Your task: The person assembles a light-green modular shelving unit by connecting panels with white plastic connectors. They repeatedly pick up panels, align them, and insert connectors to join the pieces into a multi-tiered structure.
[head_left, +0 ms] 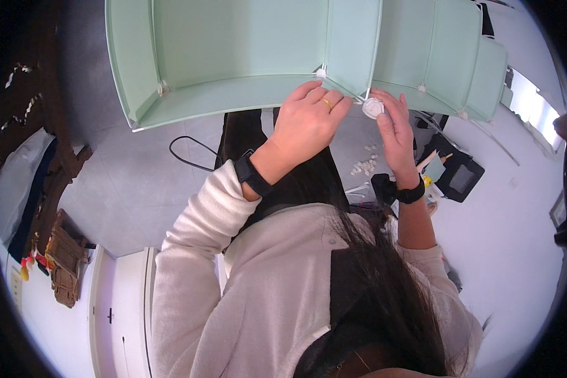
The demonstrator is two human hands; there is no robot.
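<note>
A mint-green fabric shelf unit (239, 39) with white corner joints (321, 72) stands before me at the top of the view. My left hand (312, 123), wearing a ring and a dark wristband, has its fingers bent over the unit's lower edge, beside the seam between two sections. Close to its right, my right hand (398, 135) pinches a white round piece (373, 108) between thumb and fingers, at the foot of the upright divider (370, 66). The fingertips hide part of that corner.
Several small white pieces (364, 166) lie on the grey tiled floor below my right hand. Nearby are a black pouch (462, 178) and thin rods (498, 143). A dark cable loop (186, 151) is at left. A brown woven basket (66, 258) sits near the white door (123, 309).
</note>
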